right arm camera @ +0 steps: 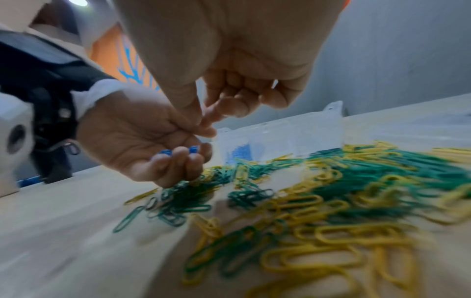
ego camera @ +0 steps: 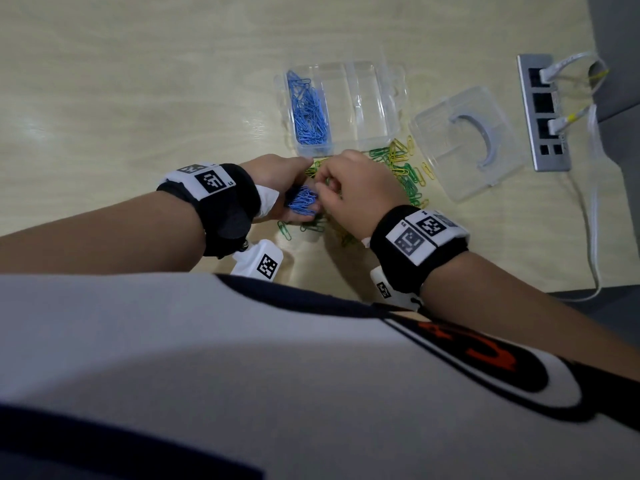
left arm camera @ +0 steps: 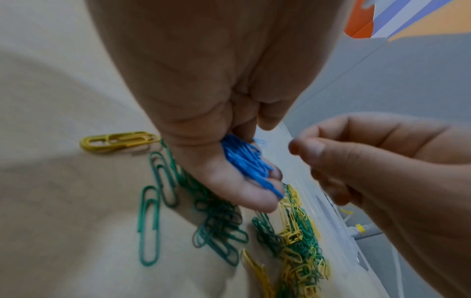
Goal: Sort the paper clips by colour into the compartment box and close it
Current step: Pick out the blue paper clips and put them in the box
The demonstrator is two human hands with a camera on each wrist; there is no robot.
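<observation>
Head view: left hand [ego camera: 277,188] cups blue clips [ego camera: 302,199] just near of box [ego camera: 360,140]; right hand [ego camera: 349,192] curled, contents unclear. Clips look light, stiff, slippery, tangling; best pinched at wire loops.

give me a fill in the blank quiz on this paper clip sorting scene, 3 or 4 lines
1. The left hand holds a bunch of ____ paper clips in its curled fingers.
2. In the compartment box, only the ____ compartment holds clips.
3. The loose pile on the table mixes green and ____ clips.
4. The clear lid lies to the ____ of the box.

Missing words: blue; leftmost; yellow; right
</observation>
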